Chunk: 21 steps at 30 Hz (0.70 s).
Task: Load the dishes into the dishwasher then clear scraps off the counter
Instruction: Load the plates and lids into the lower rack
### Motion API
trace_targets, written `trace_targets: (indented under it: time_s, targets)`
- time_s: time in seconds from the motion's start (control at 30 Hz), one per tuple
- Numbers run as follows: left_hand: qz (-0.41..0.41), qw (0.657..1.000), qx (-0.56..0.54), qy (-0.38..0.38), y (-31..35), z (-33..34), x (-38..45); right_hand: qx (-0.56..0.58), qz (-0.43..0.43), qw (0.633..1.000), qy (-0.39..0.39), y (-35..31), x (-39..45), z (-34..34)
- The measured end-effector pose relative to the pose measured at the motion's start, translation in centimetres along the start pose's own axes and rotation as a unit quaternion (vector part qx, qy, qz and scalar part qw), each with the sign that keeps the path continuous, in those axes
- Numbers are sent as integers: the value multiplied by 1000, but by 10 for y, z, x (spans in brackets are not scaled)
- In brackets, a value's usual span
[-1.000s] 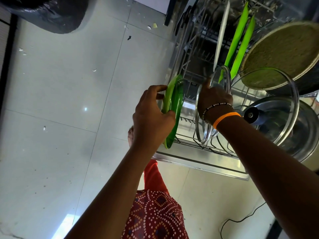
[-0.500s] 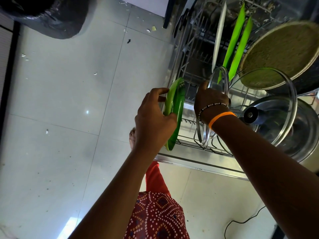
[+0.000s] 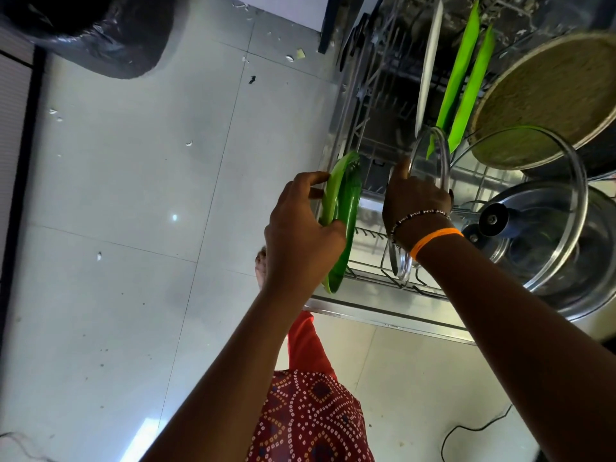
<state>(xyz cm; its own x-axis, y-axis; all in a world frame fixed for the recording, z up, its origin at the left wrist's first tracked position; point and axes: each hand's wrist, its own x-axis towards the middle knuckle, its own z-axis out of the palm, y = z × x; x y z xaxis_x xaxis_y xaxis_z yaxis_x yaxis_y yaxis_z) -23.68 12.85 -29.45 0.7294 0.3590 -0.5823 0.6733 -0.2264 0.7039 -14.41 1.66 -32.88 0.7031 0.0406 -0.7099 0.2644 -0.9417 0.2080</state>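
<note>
Holding two dishes on edge, the person works over the open dishwasher rack [image 3: 373, 281]. The left hand [image 3: 300, 228] grips a pair of green plates [image 3: 343, 215], fingers curled over the near rim, thumb at the lower edge. These stand upright at the rack's 9 o'clock side, their long axis running from 12 to 6 o'clock in the head view, with the bottom edge low at the front wire. The right hand [image 3: 416, 201] pinches a glass lid [image 3: 430, 161] by its rim, also on edge, just to the 3 o'clock side of the plates and apart from them.

Further in, toward 12 o'clock, a white plate [image 3: 430, 65] and two more green plates [image 3: 463, 78] already stand in the tines. At 3 o'clock sit a larger glass lid [image 3: 520, 181], a steel bowl [image 3: 566, 248] and a round pan [image 3: 550, 98].

The coming move likely turns on the held plates' edge lining up with a tine slot directly below; the left hand is nearer that slot. Whether the bottom edge already sits between tines, I cannot tell. Scraps lie on the floor [image 3: 133, 195] near 11 o'clock.
</note>
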Motion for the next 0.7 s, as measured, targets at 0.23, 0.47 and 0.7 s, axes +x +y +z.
trace_targets:
  time_s: [0.23, 0.47, 0.7]
  targets:
    - [-4, 1000, -4, -1, -3, 3, 1, 22, 0, 1000, -4, 5, 5, -9]
    - [1, 1000, -6, -3, -1, 5, 1, 5, -13, 1000, -1, 4, 1, -4]
    - [-3, 1000, -5, 1, 1, 4, 1, 29, 3, 1000, -5, 3, 0, -3]
